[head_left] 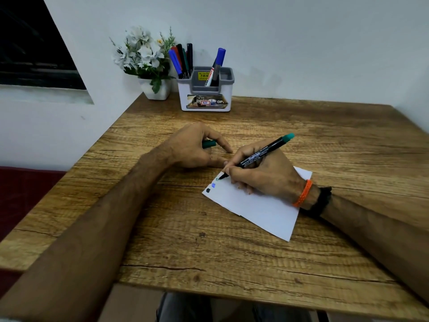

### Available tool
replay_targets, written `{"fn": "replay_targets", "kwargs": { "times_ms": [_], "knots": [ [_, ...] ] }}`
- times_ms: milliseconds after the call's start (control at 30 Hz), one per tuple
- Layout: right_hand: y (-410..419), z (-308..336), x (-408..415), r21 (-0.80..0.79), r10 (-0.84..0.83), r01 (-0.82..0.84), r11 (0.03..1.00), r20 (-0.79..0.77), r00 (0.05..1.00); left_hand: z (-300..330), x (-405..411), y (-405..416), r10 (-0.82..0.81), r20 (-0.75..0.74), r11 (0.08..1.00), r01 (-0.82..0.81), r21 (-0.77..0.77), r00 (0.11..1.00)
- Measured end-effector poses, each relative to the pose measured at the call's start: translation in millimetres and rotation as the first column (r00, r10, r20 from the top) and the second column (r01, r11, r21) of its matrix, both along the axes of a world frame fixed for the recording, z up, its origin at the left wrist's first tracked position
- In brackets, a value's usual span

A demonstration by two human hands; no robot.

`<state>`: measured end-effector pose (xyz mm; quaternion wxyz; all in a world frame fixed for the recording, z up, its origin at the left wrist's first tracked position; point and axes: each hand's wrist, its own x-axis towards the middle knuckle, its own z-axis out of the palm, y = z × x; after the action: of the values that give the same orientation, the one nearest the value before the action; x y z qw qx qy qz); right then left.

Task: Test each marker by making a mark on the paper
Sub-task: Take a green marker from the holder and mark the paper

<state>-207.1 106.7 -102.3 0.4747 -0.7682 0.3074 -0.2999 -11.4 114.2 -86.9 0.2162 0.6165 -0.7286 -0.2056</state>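
Your forearms fill the near edge of the table, and between them lies the paper, loose on the wood with nothing pinning it but the heel of your right hand. That hand pinches the green marker with its tip down on the sheet's far left corner, just beyond a blue mark and a black mark. If you press sideways, the sheet may slide or the tip may run off the nearby edge onto the table. Your left hand rests just beside the paper, not on it, curled round the green cap; drop it and it could roll away. Farther off, the holder keeps the other markers upright; a careless reach could tip it or the flower pot to its left.
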Motion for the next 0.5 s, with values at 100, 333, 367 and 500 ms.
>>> {"fn": "replay_targets", "kwargs": {
  "times_ms": [100, 333, 367, 500],
  "knots": [
    [-0.4, -0.3, -0.7, 0.0, -0.005, 0.005, 1.0, 0.01, 1.0, 0.3, -1.2, 0.6, -0.001, 0.007, 1.0, 0.001, 0.008, 1.0],
    [-4.0, -2.8, -0.1, 0.014, -0.031, 0.031, 0.999, 0.016, 0.999, 2.0, -3.1, 2.6, -0.013, -0.015, 1.0, 0.013, 0.021, 1.0],
    [-5.1, -3.0, 0.0, 0.018, -0.038, 0.038, 0.999, 0.027, 0.999, 2.2, -3.2, 2.7, -0.011, -0.016, 1.0, 0.012, 0.015, 1.0],
    [-8.1, -1.7, -2.1, 0.081, -0.036, 0.023, 0.996, 0.16, 0.986, -1.0, 1.2, 0.0, 0.003, -0.033, 1.0, -0.002, 0.022, 0.999]
  ]
}}
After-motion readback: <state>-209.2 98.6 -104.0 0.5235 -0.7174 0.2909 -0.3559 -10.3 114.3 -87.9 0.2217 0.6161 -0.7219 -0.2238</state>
